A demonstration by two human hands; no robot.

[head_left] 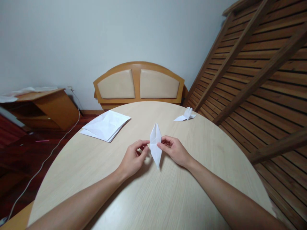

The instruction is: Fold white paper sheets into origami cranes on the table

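A white folded paper, long and diamond-shaped with points at top and bottom, is held up just above the table. My right hand pinches its right edge, the thumb on the near face and the fingers behind. On the other side, my left hand reaches the left edge with the index fingertip. Its thumb stays a little apart from the paper, and the remaining fingers are curled. Beyond my right hand, a folded white paper bird stands on the table.
A stack of white paper sheets lies at the left of the round wooden table. Behind stands a padded headboard. Wooden slats lean at the right. A low desk and a white cable are at left.
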